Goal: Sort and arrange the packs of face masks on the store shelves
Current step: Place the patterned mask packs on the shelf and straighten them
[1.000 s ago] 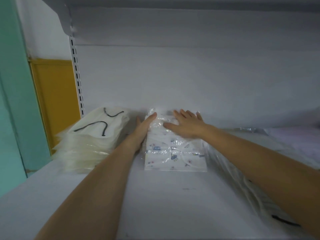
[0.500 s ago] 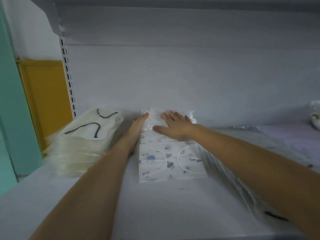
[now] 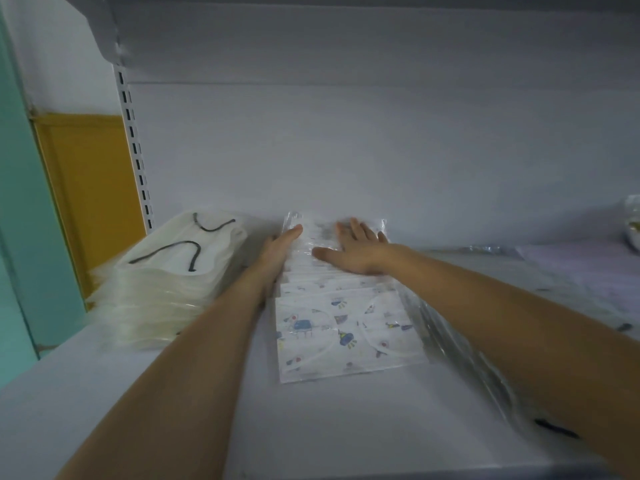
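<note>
Finds the printed mask packs (image 3: 346,334) mid-shelf, far end up against the back panel (image 3: 346,150), shingled in steps toward the front; a second ago saw them as a tighter, squarer pile, so reads them as having slid and spread under the push; probably counts as a small setback to tidy stacking, calling for a squaring-up from the front edge. Presses on their far end with the right hand (image 3: 356,249), palm down, fingers straight and a little apart; holds the left hand (image 3: 278,249) edge-on along their left side, fingers straight and together, clamped on nothing; keeps both in much the same pose as half a second back, only reaching deeper toward the panel. Leaves a narrow gap to the white mask stack (image 3: 173,271) with black ear loops at left; cannot tell whether touching the clear packs (image 3: 467,358) lying under the right forearm, just beside on the right. Shows bare shelf (image 3: 311,427) in front of the pile.
</note>
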`<state>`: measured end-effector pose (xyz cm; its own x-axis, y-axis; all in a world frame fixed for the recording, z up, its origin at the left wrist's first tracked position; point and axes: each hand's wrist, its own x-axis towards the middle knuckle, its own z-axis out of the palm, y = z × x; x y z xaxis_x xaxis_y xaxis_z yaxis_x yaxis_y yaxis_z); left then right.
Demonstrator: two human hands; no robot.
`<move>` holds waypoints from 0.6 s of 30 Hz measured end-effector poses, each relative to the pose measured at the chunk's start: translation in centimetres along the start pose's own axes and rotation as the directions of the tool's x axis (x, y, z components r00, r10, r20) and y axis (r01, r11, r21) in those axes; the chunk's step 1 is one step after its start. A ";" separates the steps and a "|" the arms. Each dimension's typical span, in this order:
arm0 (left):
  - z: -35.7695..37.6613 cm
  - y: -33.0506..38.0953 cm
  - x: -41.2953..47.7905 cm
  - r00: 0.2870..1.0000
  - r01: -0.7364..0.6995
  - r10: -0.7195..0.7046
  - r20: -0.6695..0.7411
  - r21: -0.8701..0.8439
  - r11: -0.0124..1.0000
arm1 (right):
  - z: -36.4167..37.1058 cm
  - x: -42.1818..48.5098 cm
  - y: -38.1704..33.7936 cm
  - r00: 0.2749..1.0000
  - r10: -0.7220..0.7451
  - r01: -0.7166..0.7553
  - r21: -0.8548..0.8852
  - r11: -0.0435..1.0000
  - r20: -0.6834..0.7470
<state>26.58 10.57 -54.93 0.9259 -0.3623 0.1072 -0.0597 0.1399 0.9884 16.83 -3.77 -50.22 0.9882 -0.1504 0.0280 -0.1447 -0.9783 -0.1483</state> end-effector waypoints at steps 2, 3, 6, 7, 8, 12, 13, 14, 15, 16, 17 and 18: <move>-0.1 -0.4 0.7 1.000 0.005 -0.005 -0.002 0.040 0.999 | -0.1 0.1 0.4 1.000 0.006 -0.005 0.015 1.000 -0.028; 0.0 -0.3 0.3 1.000 0.000 0.000 0.004 0.077 0.997 | -0.3 0.3 0.7 0.998 0.023 -0.021 0.028 0.999 -0.065; 0.3 -0.1 -0.7 0.999 -0.041 0.047 -0.022 0.210 0.977 | 0.1 0.2 1.5 1.000 -0.006 0.008 0.062 0.998 -0.027; 0.2 -0.3 -0.4 0.997 -0.043 0.057 -0.048 0.246 0.968 | 0.3 0.1 1.8 0.999 -0.031 0.035 0.125 0.992 -0.036; 0.1 -0.5 -0.3 0.996 -0.045 0.062 -0.060 0.256 0.966 | 0.4 0.0 2.1 0.996 -0.030 0.049 0.217 0.975 -0.089; 0.3 -0.4 -0.6 0.991 -0.097 0.119 -0.065 0.279 0.956 | 0.2 -0.2 3.4 0.969 0.114 0.006 0.480 0.877 -0.221; 0.5 -0.3 -0.8 0.986 -0.135 0.157 -0.050 0.294 0.946 | 0.3 -0.2 3.6 0.976 0.108 -0.002 0.489 0.872 -0.189; 0.7 -0.1 -1.1 0.981 -0.171 0.190 -0.032 0.315 0.934 | 0.4 -0.4 3.7 0.982 0.098 -0.008 0.482 0.876 -0.162; 0.8 0.1 -1.4 0.978 -0.193 0.208 -0.010 0.331 0.924 | 0.6 -0.4 3.8 0.984 0.095 -0.011 0.481 0.877 -0.150; 0.9 0.1 -1.5 0.976 -0.207 0.218 0.008 0.347 0.915 | 0.7 -0.4 3.8 0.984 0.100 -0.012 0.500 0.866 -0.150; 0.9 0.1 -1.5 0.978 -0.203 0.210 0.019 0.354 0.913 | 0.7 -0.3 3.7 0.982 0.112 -0.016 0.533 0.846 -0.149; 1.0 0.2 -1.6 0.982 -0.183 0.188 0.021 0.357 0.916 | 0.8 -0.2 3.7 0.981 0.127 -0.022 0.567 0.823 -0.146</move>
<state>24.70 10.30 -54.81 0.8900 -0.3487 0.2938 -0.3576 -0.1340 0.9242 16.16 -7.20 -51.56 0.9438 -0.2929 0.1533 -0.1128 -0.7211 -0.6836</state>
